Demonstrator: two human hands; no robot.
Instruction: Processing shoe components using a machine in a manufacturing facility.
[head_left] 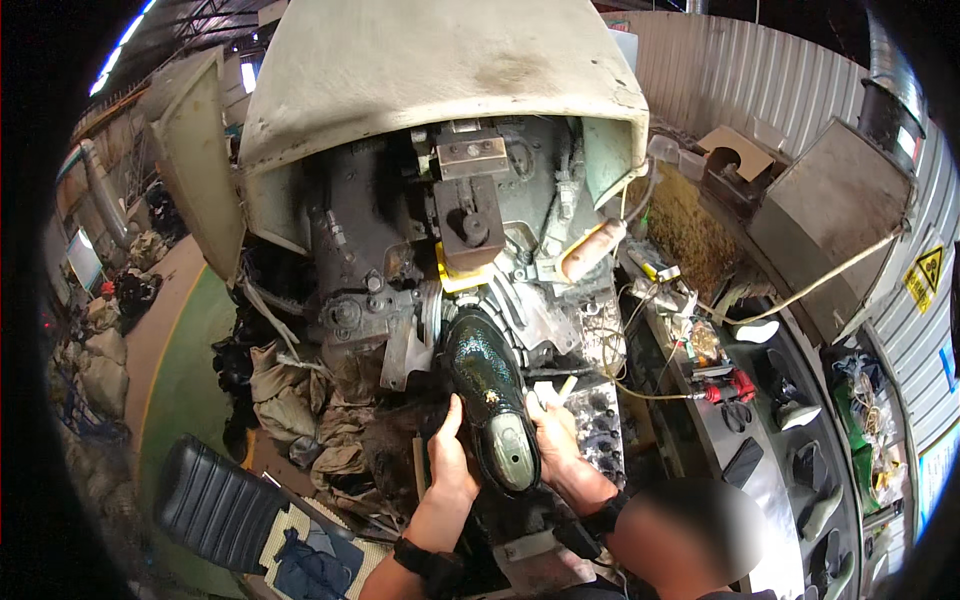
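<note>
Left hand (452, 455) and right hand (558, 437), half-curled, hold dark shoe (488, 375) by its heel-end sides; toe close among machine parts (530, 315). Pale hood (440, 65) overhangs. Yellow-edged green floor (190, 350), left. Far-right wall (800, 70): yellow warning sign (925, 278), print too small.

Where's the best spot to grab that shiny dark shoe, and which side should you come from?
Probably the near end of the shoe, coming from the person's side with one of the hands at each flank, like the left hand and right hand. Its rounded far end points in among the machine's metal parts, while the near end sticks out toward the person.
</note>
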